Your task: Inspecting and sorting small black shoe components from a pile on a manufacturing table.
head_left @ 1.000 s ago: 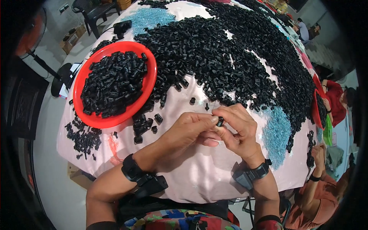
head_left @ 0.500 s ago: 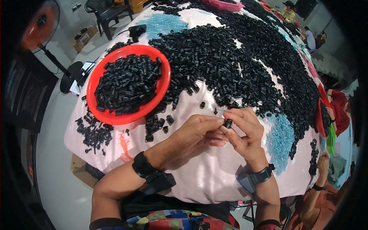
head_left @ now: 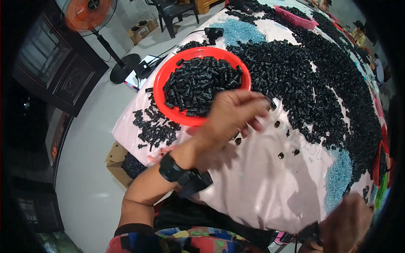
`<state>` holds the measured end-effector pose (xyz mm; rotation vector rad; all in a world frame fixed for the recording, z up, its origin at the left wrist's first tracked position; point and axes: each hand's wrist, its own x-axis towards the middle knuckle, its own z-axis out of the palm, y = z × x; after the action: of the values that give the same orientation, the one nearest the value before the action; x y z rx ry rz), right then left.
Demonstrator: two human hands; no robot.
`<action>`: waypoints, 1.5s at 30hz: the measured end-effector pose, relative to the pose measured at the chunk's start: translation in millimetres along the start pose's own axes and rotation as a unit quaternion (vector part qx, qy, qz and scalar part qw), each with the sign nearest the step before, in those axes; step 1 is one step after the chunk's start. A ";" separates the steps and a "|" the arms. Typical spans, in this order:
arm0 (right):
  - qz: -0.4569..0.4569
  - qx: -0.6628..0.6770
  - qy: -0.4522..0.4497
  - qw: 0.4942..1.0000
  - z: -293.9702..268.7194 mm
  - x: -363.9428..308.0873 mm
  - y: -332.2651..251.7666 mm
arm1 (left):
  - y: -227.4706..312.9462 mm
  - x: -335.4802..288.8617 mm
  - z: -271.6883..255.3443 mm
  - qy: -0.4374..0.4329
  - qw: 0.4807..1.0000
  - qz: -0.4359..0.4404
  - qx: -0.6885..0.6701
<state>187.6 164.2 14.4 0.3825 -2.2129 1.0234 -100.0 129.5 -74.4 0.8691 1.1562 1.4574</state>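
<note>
My left hand [head_left: 236,111] hangs over the front right rim of a red plastic basin [head_left: 245,80]. Its bent fingers look apart, slightly smeared, with nothing visible in them; the fingertips point at the near edge of a big spread of small black plastic fittings [head_left: 287,71]. Black fittings [head_left: 202,80] also heap up in the basin. My right hand [head_left: 346,221] is off at the lower right, by the blue pieces, so blurred that its fingers cannot be read. Between the hands, a few loose dark fittings [head_left: 281,155] lie on the pale pink cloth [head_left: 261,185].
Small black stem-like parts [head_left: 156,130] lie left of the basin. Small translucent blue pieces form piles [head_left: 337,177] at right and behind. A black handheld device [head_left: 214,34], a pink basket [head_left: 295,17], a standing fan [head_left: 120,63] and a carton [head_left: 118,164] surround the work; people sit far right.
My hands have parted: the left went up and left toward the basin, the right swung to the lower right. The fitting between my right fingers is no longer visible there. The view has turned left.
</note>
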 end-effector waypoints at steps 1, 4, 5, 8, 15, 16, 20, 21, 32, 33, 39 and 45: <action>-0.007 0.060 -0.021 0.998 0.9 6.0 -6.6 | 5.1 1.5 -12.8 0.054 0.998 0.010 0.008; 0.007 0.189 -0.055 0.980 7.8 21.3 -11.0 | 16.7 6.6 -48.6 0.137 0.987 0.030 0.081; 0.013 0.210 -0.055 0.976 10.3 24.9 -10.3 | 17.4 6.3 -55.6 0.161 0.982 0.022 0.094; 0.031 0.242 -0.049 0.969 15.2 29.6 -8.0 | 16.2 2.4 -65.2 0.186 0.976 0.045 0.107; 0.069 0.264 -0.034 0.961 12.9 26.0 -22.5 | 15.0 -25.0 -48.0 0.071 0.948 0.037 0.308; 0.070 0.267 -0.025 0.961 13.2 24.1 -22.2 | 10.7 -31.8 -40.2 0.065 0.941 0.048 0.330; 0.000 0.337 -0.078 0.938 11.7 10.2 -17.8 | -9.1 -39.5 -16.2 -0.051 0.874 0.091 0.475; -0.028 0.352 -0.127 0.927 12.0 5.1 -19.0 | -14.9 -40.3 -9.0 -0.064 0.882 0.134 0.447; 0.535 -0.169 0.102 0.821 0.3 -67.7 87.8 | -64.1 6.7 67.6 -0.187 0.863 0.224 0.413; 0.544 -0.138 0.115 0.819 -0.5 -71.7 96.1 | -64.1 8.1 67.3 -0.167 0.866 0.233 0.410; 0.565 -0.293 0.116 0.763 -33.3 -87.4 94.7 | -49.7 -25.1 44.5 -0.161 0.858 0.193 0.448; 0.517 -0.072 0.243 0.818 -29.2 -103.4 101.1 | -32.8 -45.1 35.8 -0.171 0.819 0.118 0.535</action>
<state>225.7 251.0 -98.6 -1.1679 -1.9140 1.2460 -48.1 93.0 -93.4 2.0082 1.6094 0.6524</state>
